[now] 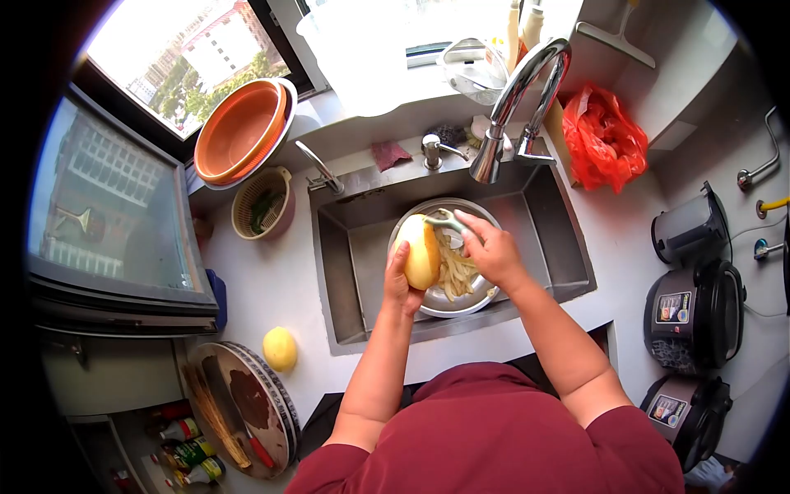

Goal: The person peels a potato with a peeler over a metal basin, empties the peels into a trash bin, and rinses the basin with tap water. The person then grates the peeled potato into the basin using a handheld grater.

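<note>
My left hand [400, 284] is wrapped round the lower left side of a large oblong yellow potato [420, 251], held up over the sink. My right hand [494, 249] grips a pale green-handled peeler [444, 221], whose head meets the potato's top end. Below both hands a round metal bowl [448, 310] stands in the steel sink. Pale strips of peel [457, 272] lie heaped in that bowl. Another yellow potato [281, 349] rests on the counter to the left.
The curved chrome faucet [494, 148] arches over the sink's back edge. Orange basins [239, 132] and a colander [262, 204] stand back left. A red plastic bag [603, 136] sits back right, with black cookers [695, 317] along the right. A round chopping board [247, 403] lies lower left.
</note>
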Demonstrator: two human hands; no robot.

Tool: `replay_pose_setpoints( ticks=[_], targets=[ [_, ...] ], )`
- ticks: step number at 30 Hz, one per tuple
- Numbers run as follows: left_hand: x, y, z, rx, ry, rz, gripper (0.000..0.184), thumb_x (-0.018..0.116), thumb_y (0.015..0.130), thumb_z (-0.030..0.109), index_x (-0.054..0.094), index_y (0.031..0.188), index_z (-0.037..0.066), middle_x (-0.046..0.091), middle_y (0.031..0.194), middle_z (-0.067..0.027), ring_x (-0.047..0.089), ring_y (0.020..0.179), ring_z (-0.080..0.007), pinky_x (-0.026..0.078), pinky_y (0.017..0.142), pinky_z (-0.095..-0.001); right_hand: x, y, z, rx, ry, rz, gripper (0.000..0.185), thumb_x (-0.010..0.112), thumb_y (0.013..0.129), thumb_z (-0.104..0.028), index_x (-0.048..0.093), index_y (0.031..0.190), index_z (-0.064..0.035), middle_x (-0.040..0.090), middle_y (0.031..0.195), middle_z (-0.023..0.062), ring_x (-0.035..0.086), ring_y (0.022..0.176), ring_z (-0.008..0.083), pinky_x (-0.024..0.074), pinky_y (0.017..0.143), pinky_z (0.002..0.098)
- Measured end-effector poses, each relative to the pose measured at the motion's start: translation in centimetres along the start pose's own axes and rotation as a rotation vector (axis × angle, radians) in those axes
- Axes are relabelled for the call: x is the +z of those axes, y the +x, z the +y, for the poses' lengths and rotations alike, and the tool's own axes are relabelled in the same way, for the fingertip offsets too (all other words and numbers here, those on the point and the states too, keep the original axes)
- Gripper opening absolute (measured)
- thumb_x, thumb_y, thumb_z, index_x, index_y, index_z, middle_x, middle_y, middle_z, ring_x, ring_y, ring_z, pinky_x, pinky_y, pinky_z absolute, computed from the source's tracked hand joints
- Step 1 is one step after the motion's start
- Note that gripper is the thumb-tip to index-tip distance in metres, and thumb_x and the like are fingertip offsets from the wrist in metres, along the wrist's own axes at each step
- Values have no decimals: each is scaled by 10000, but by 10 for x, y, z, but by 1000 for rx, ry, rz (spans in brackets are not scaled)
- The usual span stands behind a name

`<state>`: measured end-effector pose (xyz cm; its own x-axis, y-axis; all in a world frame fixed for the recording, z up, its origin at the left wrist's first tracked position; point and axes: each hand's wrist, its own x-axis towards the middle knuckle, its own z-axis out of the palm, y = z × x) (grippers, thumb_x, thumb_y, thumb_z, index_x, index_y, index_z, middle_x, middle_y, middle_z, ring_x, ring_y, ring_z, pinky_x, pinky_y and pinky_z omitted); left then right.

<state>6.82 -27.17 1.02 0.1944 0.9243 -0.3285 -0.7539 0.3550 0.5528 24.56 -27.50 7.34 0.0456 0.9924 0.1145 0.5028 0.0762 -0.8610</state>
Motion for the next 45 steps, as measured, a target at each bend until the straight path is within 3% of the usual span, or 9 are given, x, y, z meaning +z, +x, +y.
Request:
replay_pose_setpoints(
  ticks=[2,6,9,12,19,26,34,38,45],
  targets=[
    [2,1,1,57,68,-49,532,635,841,365,472,1256,76,593,1076,-98,619,930,-247,549,789,-381,-7,4,-22,-86,-163,-68,323,520,868,-248,624,1175,-242,663,812,107,625,713,315,492,639,425],
    [15,-1,8,140,173,-80,542,626,841,343,453,1271,64,593,1060,-93,627,893,-219,563,739,-362,-7,16,-30,-109,-297,-75,315,503,875,-255,631,1161,-228,663,794,110,630,692,316,491,617,439],
    [13,3,10,151,67,-49,472,613,868,226,442,1270,49,578,1128,-116,602,1004,-232,529,848,-369,-5,10,-37,-24,-279,-95,310,506,875,-252,635,1156,-226,660,763,119,630,676,321,492,607,440],
    [-1,20,15,229,-25,39,423,592,881,243,461,1236,53,602,1051,-123,628,910,-248,566,726,-382,7,-16,-27,-42,-263,-129,310,513,875,-249,630,1161,-224,653,737,131,626,665,337,490,602,442],
    [6,29,3,318,-35,214,504,655,855,234,419,1274,83,578,1108,-114,602,966,-257,541,801,-411,6,-40,-23,-34,-206,-98,321,525,873,-176,614,1181,-154,656,816,160,630,716,340,493,637,435],
    [-8,55,9,241,-215,264,491,676,801,420,541,1132,83,616,998,-81,622,860,-253,552,744,-399,12,-74,21,117,-130,-139,319,532,876,-210,615,1184,-203,660,852,160,637,767,333,494,668,435],
    [-7,25,5,54,-100,144,489,636,827,415,530,1163,76,610,1015,-100,616,876,-269,549,766,-399,13,-44,101,197,-560,-270,326,540,882,-286,597,1195,-214,664,862,136,633,785,358,498,666,480],
    [-14,14,18,-234,-53,95,490,624,839,395,516,1185,65,595,1053,-125,607,912,-286,546,772,-402,-9,-36,74,-103,-543,-150,328,553,875,-269,601,1185,-173,641,828,91,620,731,326,496,631,453],
    [-4,-2,33,-396,158,48,444,578,880,329,489,1222,60,597,1101,-120,627,950,-249,552,783,-411,-45,-5,-13,-836,-576,-232,377,625,784,-194,629,1157,-250,548,716,-37,539,666,167,409,693,323]
  ],
)
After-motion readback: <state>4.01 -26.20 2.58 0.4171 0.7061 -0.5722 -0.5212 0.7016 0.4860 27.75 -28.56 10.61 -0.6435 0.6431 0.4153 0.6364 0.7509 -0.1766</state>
